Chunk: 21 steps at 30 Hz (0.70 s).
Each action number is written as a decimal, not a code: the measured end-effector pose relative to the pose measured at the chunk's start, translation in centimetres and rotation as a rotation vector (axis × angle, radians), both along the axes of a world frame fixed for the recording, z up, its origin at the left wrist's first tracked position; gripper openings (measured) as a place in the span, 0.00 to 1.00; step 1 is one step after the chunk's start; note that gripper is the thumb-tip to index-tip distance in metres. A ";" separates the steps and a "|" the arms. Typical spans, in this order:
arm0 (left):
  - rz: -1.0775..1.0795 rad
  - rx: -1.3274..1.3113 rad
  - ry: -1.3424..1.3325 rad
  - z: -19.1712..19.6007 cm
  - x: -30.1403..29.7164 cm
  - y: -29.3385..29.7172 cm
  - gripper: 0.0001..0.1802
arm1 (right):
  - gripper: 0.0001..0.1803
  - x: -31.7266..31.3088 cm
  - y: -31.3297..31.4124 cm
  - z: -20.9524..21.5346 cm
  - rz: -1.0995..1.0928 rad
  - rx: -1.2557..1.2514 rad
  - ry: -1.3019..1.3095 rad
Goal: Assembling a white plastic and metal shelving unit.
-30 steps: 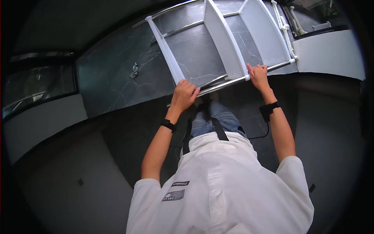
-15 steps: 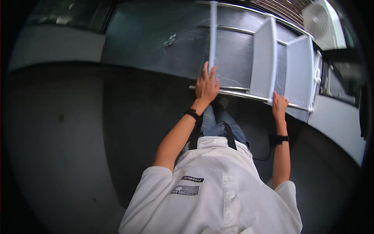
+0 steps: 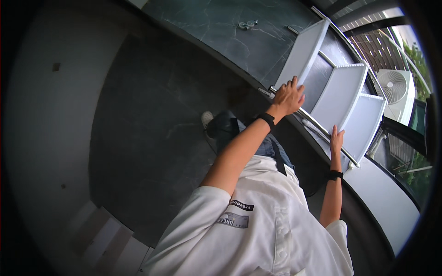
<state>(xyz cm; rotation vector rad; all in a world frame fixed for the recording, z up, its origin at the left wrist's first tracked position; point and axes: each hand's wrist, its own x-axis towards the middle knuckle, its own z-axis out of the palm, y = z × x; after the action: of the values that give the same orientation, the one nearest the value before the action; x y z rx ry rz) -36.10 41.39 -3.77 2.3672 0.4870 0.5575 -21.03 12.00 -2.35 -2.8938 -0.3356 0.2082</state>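
A shelf rack with three white shelves and shiny metal poles lies on its side on the dark marbled countertop (image 3: 202, 27). My left hand (image 3: 288, 97) grips the near corner of the leftmost shelf (image 3: 304, 48), by the front pole (image 3: 315, 123), with its fingers over the shelf edge. Farther right, my right hand (image 3: 337, 141) is closed at the near corner of the middle shelf (image 3: 340, 94), its thumb up along the edge. The end shelf (image 3: 368, 124) stands beyond it, untouched. My palms hide both corner joints.
Small metal parts (image 3: 247, 24) lie on the countertop left of the rack. A windowed wall is at the right, with a white air-conditioner unit (image 3: 396, 89) outside. Dark floor (image 3: 152, 129) spreads behind me on the left.
My view has turned, so the rack appears lower and farther right. The leftmost shelf, seen edge-on before, now shows its broad face. Both hands stay at the rack.
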 end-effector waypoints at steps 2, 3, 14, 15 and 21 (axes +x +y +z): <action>0.009 0.039 -0.107 0.0 -1.0 0.6 0.18 | 0.29 -0.9 1.6 -0.3 -0.091 -0.106 -0.074; -0.072 -0.036 -0.120 -0.4 -2.0 1.4 0.19 | 0.29 -1.2 2.8 -0.7 -0.147 -0.085 -0.047; 0.541 -0.592 0.366 -29.8 -18.7 11.9 0.05 | 0.26 5.8 -17.3 -1.8 -0.216 0.353 -0.177; 0.539 -0.700 0.530 -35.0 -19.1 12.4 0.07 | 0.28 5.4 -17.2 0.6 0.000 -0.001 -0.122; 0.281 -0.720 0.735 -64.2 -18.8 12.8 0.16 | 0.29 4.4 -7.5 2.4 -0.348 0.248 -0.176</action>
<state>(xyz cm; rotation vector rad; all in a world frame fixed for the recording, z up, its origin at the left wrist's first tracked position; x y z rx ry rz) -54.86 54.21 -68.00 1.7335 1.1322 -0.3716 -16.62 4.48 0.06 -2.6703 0.1105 -0.1374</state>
